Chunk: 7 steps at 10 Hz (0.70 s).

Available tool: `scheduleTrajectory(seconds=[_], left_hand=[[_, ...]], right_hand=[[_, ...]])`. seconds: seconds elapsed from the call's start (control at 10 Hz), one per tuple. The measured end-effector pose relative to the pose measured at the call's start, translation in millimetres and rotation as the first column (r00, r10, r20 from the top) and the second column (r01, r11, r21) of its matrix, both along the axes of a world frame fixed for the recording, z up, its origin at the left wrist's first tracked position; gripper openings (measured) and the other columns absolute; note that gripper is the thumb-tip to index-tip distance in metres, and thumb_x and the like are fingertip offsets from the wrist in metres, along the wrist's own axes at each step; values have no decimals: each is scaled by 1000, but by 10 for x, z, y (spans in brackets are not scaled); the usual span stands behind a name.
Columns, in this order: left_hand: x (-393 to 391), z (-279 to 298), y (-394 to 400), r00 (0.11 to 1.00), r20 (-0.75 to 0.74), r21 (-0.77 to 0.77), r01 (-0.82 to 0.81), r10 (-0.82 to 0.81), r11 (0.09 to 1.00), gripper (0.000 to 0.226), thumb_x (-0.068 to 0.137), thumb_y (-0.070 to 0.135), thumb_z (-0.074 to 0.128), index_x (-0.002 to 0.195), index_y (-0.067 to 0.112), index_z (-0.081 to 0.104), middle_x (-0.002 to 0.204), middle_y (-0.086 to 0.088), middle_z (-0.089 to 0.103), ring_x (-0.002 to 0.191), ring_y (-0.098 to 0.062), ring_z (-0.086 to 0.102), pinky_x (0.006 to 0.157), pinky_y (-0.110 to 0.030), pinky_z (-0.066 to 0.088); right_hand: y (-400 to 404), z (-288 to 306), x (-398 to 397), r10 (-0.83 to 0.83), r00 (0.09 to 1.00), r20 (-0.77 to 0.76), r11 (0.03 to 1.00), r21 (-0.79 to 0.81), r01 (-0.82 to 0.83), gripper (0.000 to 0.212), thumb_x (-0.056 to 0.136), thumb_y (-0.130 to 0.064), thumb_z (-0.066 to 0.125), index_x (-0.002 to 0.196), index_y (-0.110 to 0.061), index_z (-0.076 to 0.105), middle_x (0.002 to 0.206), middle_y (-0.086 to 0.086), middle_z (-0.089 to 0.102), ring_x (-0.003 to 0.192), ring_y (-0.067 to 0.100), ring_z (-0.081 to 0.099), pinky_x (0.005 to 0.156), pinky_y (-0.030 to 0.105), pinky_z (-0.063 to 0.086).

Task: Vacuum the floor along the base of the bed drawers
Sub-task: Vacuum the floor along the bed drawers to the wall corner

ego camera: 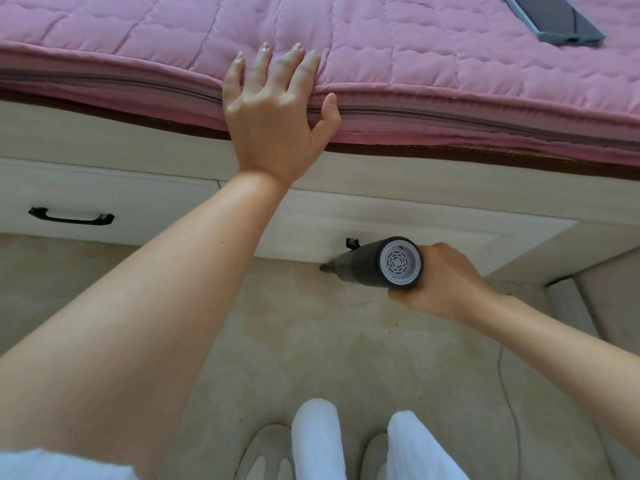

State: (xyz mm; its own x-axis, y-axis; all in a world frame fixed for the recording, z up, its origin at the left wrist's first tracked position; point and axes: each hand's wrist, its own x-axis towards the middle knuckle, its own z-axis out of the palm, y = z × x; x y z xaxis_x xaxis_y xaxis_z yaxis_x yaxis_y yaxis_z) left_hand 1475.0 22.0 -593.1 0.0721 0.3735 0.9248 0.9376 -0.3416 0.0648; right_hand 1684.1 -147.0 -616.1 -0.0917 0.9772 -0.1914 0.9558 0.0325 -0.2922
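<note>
White trouser legs (pixel 313 441) and pale slippers (pixel 263 452) sit closest to my view, at six o'clock, standing on the beige floor (pixel 311 358).

Item: left hand (pixel 277 109), at twelve o'clock. Fingers (pixel 261 64) straight and spread wide, laid flat on the pink quilted mattress cover (pixel 450 64), thumb hooked over its edge. It holds nothing; I log it as resting on the bed edge.

Item: right hand (pixel 440 282), at three o'clock from centre. Its fingers are wrapped round the dark grey handheld vacuum (pixel 384 263), gripping the body near its rear end. The vacuum's pale vented end cap faces my camera; its narrow nozzle (pixel 327 267) points toward nine o'clock and meets the floor right at the base of the right bed drawer (pixel 433 233).

Item: left bed drawer (pixel 104 199), at nine o'clock, cream-coloured, with a black handle (pixel 71 216). A second black handle (pixel 352 242) on the right drawer shows only partly, just beside the vacuum body.

Item: dark specks of debris (pixel 391 306) scattered on the floor near the right hand, along the drawer base.

Item: thin cord (pixel 509 393) trailing over the floor at four o'clock; where it leads I cannot tell.

Item: phone (pixel 554 19), in a grey-blue case, lying on the mattress cover at one o'clock, well apart from both hands.
</note>
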Motion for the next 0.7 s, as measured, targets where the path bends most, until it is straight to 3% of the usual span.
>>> scheduleTrajectory(seconds=[0.3, 0.5, 0.7], left_hand=[[4, -1, 10, 1000, 2, 4, -5, 5, 1000, 43, 89, 43, 53, 118, 20, 74, 121, 0, 72, 115, -31, 66, 102, -54, 46], [7, -7, 19, 1000, 6, 11, -3, 3, 1000, 42, 89, 43, 53, 118, 20, 74, 120, 0, 72, 115, -32, 66, 102, -53, 46], [-1, -6, 11, 1000, 5, 3, -1, 1, 1000, 43, 89, 43, 53, 118, 19, 74, 121, 0, 72, 115, -32, 66, 101, -54, 47]], right_hand=[[-134, 49, 12, 29, 999, -30, 999, -25, -29, 33, 66, -32, 69, 59, -35, 37, 55, -12, 47, 61, 23, 49, 50, 26, 31], [-305, 90, 109, 35, 999, -32, 999, -41, -36, 30, 61, -33, 70, 60, -36, 41, 56, -9, 54, 57, 19, 55, 49, 27, 40], [-400, 114, 131, 33, 999, -29, 999, -42, -34, 33, 60, -31, 72, 58, -36, 39, 52, -13, 49, 52, 14, 50, 46, 23, 34]])
